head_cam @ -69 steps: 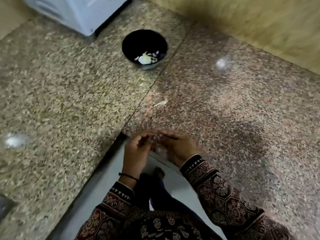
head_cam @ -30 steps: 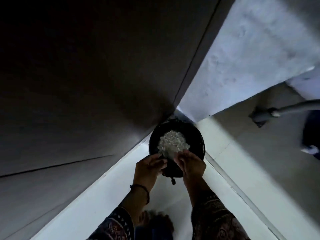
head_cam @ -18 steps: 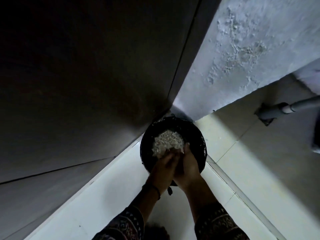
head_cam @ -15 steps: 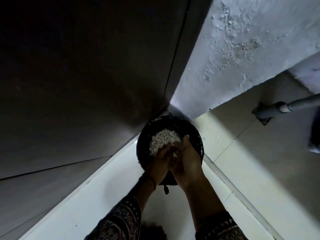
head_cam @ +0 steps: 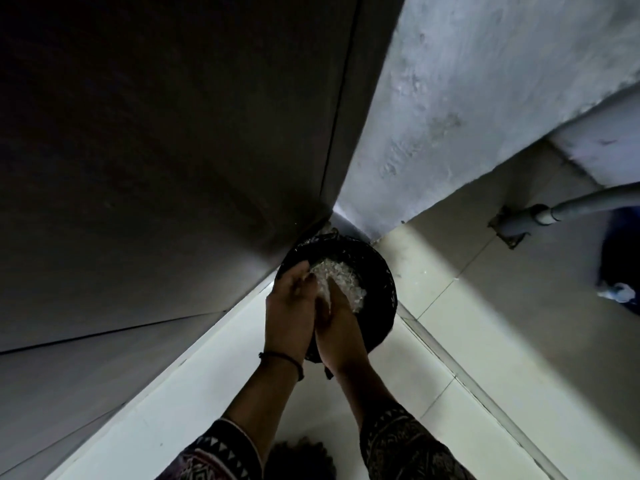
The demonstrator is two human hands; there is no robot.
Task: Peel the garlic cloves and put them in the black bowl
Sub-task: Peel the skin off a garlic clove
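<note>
I'm looking down into a dim corner where a dark flat panel (head_cam: 173, 133) on the left meets a rough, pale plastered wall (head_cam: 450, 98) on the right. Below them runs a pale tiled floor (head_cam: 450, 323), half in shadow. A grey pipe (head_cam: 568, 211) comes in from the right edge and ends at a fitting on the floor near the wall. Something blue (head_cam: 620, 258) sits at the far right edge, too blurred for me to name.

A round black bin (head_cam: 384, 271) stands tucked right into the floor's corner, touching or almost touching the panel. Inside it lies a heap of pale flaky bits (head_cam: 341, 275). They look like garlic skins, though I can't make out single pieces.

Both hands are over the bin's near side, pressed against each other. The left hand (head_cam: 289, 306) shows me its back, with a thin dark band (head_cam: 280, 356) at the wrist, and its bent fingertips reach the edge of the heap. The right hand (head_cam: 337, 327) is partly hidden behind the left, its fingers reaching forward into the flakes. Some pale bits show between the two palms. I can't tell whether either hand is gripping anything or only brushing against the other.

Patterned sleeves (head_cam: 214, 455) cover both forearms at the bottom edge.
</note>
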